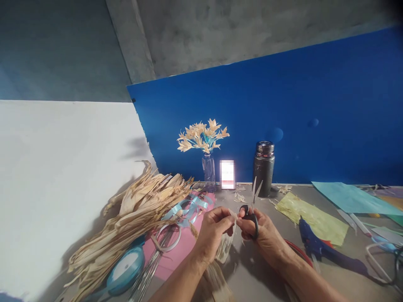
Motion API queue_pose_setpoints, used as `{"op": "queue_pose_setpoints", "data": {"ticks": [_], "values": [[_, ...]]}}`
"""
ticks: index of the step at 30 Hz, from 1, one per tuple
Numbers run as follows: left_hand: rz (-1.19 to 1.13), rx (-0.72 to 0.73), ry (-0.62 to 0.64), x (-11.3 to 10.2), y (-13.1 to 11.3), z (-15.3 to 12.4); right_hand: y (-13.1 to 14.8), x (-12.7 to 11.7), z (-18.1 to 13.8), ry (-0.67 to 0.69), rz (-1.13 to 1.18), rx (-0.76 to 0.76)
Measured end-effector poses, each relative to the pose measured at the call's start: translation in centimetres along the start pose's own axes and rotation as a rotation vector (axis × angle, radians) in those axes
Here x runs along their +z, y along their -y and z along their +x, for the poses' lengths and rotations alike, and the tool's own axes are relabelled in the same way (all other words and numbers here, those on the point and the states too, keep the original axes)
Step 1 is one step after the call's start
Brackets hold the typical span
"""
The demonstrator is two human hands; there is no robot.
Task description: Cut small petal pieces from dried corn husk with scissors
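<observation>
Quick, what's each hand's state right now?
Left hand: closed, pinching a husk strip.
Right hand: closed, holding scissors, also touching the husk strip.

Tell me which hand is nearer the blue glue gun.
Right. The right hand, holding scissors, sits left of the glue gun; the left hand, pinching a corn husk strip, is farther left.
</observation>
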State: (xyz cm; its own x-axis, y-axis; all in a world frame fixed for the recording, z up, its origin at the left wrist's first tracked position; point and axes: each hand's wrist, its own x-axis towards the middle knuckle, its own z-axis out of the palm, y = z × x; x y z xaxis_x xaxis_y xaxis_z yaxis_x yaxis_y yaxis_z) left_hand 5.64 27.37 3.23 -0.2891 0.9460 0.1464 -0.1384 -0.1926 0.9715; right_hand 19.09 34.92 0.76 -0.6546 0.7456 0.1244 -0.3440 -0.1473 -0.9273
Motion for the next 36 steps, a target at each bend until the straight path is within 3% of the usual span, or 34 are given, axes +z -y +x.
{"op": "queue_pose_setpoints", "data": {"ticks": [10,20,31,36], "values": [[0.040,0.044,-0.035,0.3,-0.2,-0.2,-0.3,0.1,0.2,0.008,0.050,-0.005],[0.278,0.229,0.079,-0.2,-0.5,0.1,0.5,-0.2,0.1,0.111,0.191,0.152],[0.254,0.315,0.137,-0.6,0.1,0.2,1.5,-0.1,0.0,0.122,0.194,0.189],[0.290,0.312,0.096,-0.4,-0.1,0.1,1.7,0.2,-0.1,0.085,0.116,0.084]]}}
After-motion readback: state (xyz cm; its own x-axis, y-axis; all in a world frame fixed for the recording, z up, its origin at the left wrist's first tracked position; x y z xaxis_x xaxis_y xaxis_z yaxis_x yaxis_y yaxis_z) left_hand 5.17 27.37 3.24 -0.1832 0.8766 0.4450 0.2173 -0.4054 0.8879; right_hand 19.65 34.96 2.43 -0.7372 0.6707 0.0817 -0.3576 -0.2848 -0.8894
